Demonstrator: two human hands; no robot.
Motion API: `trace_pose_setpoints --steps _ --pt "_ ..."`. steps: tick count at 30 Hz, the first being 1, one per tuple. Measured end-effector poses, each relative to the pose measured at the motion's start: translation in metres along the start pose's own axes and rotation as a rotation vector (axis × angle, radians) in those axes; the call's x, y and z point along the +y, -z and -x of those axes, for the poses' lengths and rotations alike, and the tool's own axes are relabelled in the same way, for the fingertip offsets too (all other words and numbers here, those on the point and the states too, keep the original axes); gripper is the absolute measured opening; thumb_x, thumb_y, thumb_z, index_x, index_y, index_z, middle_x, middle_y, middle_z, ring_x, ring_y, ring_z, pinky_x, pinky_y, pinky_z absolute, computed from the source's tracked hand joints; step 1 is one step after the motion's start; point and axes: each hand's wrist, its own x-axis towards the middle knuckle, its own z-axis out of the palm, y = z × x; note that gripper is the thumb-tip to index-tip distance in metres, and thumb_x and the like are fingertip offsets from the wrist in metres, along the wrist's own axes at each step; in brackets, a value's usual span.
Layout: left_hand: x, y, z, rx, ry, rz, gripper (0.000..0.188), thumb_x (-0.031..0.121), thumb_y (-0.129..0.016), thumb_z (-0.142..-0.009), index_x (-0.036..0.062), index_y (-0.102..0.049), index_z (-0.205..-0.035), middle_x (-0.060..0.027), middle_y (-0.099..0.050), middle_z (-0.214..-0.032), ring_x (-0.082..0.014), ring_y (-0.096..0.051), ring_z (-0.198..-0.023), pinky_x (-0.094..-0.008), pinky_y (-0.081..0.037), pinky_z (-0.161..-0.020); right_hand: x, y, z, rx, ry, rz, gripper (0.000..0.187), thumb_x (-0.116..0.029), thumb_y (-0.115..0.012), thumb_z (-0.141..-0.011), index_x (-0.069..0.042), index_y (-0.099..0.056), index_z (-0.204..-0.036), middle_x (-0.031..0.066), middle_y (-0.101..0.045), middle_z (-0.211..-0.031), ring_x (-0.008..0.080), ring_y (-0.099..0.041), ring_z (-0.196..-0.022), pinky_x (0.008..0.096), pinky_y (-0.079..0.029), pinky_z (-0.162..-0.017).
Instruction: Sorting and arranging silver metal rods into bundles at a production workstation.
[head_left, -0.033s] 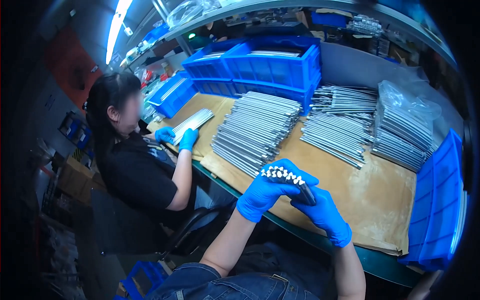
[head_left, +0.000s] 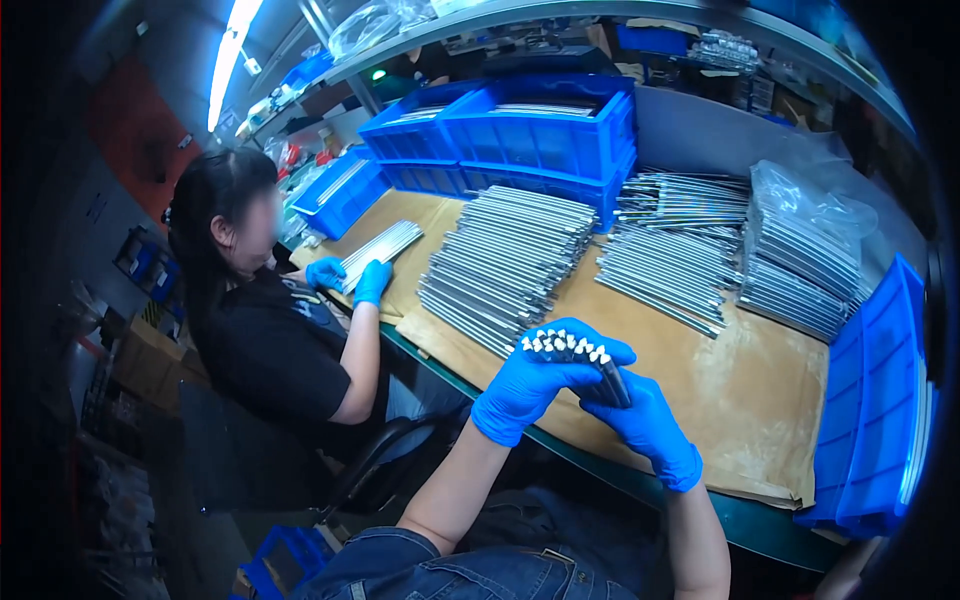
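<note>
Both of my hands wear blue gloves and hold a bundle of slim metal rods (head_left: 566,347) over the near edge of the bench. The rods' pale, pointed ends face me in a curved row, and their dark sides show at the right. My left hand (head_left: 522,392) is wrapped round the bundle from the left, thumb across the front. My right hand (head_left: 648,425) closes on its lower right side; some of its fingers are hidden behind the rods. Just beyond lies a large stack of similar rods (head_left: 510,262) on brown paper (head_left: 745,425).
More rods (head_left: 668,275) lie farther right, beside plastic-wrapped rods (head_left: 805,245). A blue bin (head_left: 870,410) stands at the right edge; stacked blue bins (head_left: 540,135) line the back. At left, a seated co-worker (head_left: 275,310) in blue gloves holds several rods (head_left: 382,250). A shelf edge crosses above.
</note>
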Motion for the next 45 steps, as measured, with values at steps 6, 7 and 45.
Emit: trace_pose_setpoints --steps 6,7,45 --pt "0.006 -0.014 -0.017 -0.057 0.065 -0.02 0.04 0.001 -0.059 -0.08 -0.0046 -0.052 -0.119 -0.0224 -0.056 -0.119 -0.0351 -0.053 -0.113 -0.0442 -0.042 -0.097 -0.01 0.02 0.002 0.004 -0.107 -0.016 0.032 -0.015 -0.068 -0.08 -0.004 -0.061 -0.108 0.0127 -0.066 -0.097 0.0217 -0.063 -0.089 0.0316 -0.048 -0.077" --pt "0.005 -0.013 -0.017 -0.1 0.052 -0.02 0.042 0.0 -0.058 -0.081 -0.0046 -0.05 -0.122 -0.0217 -0.055 -0.121 -0.035 -0.052 -0.115 -0.0438 -0.041 -0.098 -0.014 0.02 0.003 0.003 -0.128 -0.053 0.031 -0.015 -0.069 -0.08 -0.003 -0.062 -0.107 0.0105 -0.066 -0.096 0.0183 -0.062 -0.088 0.0307 -0.047 -0.077" --pt "0.012 -0.004 -0.02 -0.234 0.167 -0.09 0.068 0.008 -0.068 -0.076 -0.0086 -0.035 -0.133 -0.022 -0.048 -0.129 -0.0308 -0.045 -0.123 -0.0379 -0.036 -0.102 -0.017 0.022 0.014 0.108 -0.175 -0.032 0.031 -0.01 -0.069 -0.078 -0.002 -0.062 -0.108 0.0127 -0.067 -0.097 0.0196 -0.064 -0.09 0.0312 -0.048 -0.077"
